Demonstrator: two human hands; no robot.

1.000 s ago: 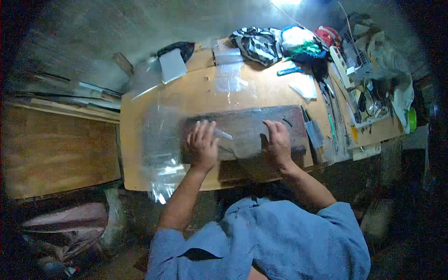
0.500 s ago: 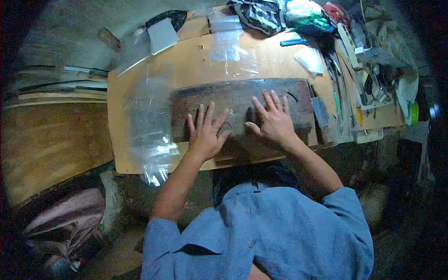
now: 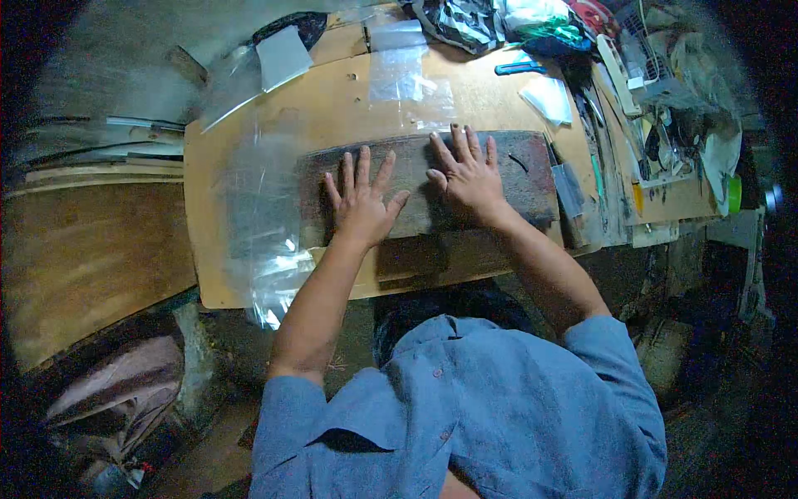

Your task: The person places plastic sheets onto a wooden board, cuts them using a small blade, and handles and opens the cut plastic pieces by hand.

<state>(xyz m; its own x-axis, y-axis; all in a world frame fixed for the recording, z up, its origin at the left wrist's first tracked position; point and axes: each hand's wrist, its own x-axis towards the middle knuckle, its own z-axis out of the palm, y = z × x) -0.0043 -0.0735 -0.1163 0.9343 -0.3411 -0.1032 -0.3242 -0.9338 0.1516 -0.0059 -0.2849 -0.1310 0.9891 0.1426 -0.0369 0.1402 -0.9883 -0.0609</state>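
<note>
A dark, worn rectangular board (image 3: 528, 187) lies on the wooden table (image 3: 332, 108) in front of me. My left hand (image 3: 364, 204) rests on its left half, palm down, with the fingers spread. Right of it my right hand (image 3: 470, 179) lies flat on the board, fingers apart and their tips at the far edge. Neither hand holds anything that shows. A short, thin black strip (image 3: 519, 160) is on the board, right of my right hand. Clear plastic sheeting (image 3: 262, 191) covers the table left of the board.
At the back are a white sheet (image 3: 284, 58), a striped bag (image 3: 461, 23), and a blue cutter (image 3: 520, 67) beside a pale folded sheet (image 3: 549, 100). Tools and a power strip (image 3: 617, 79) fill the right side. A wooden panel (image 3: 100, 249) stands at the left.
Both hands have come down flat on the board, fingers spread, and moved toward its far edge. The board's near edge has shifted away from the table's front edge. The camera view has tilted downward.
</note>
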